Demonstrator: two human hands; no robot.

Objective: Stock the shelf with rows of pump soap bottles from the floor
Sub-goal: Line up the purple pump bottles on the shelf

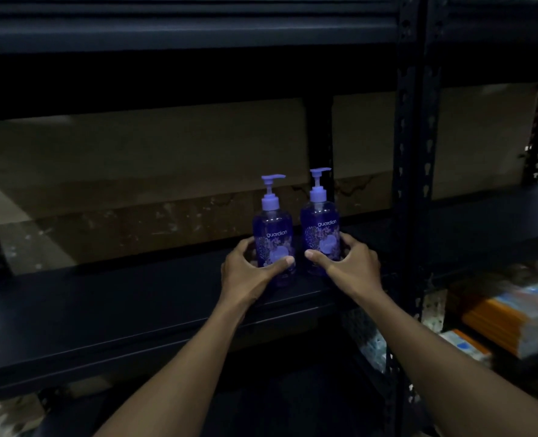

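Here, two purple pump soap bottles are held upright on the dark shelf board (110, 313), close to its front edge and toward its right end, just left of the perforated black upright (414, 171). The left bottle (273, 234) is gripped low on its body by the left hand (250, 272), thumb laid across the label, while the right bottle (319, 228) is clasped the same way by the right hand (348, 263). The bottles stand just beside each other, pump spouts turned rightward, and blurred orange and blue boxes (510, 316) are seen on a lower level of the neighbouring bay at the right.
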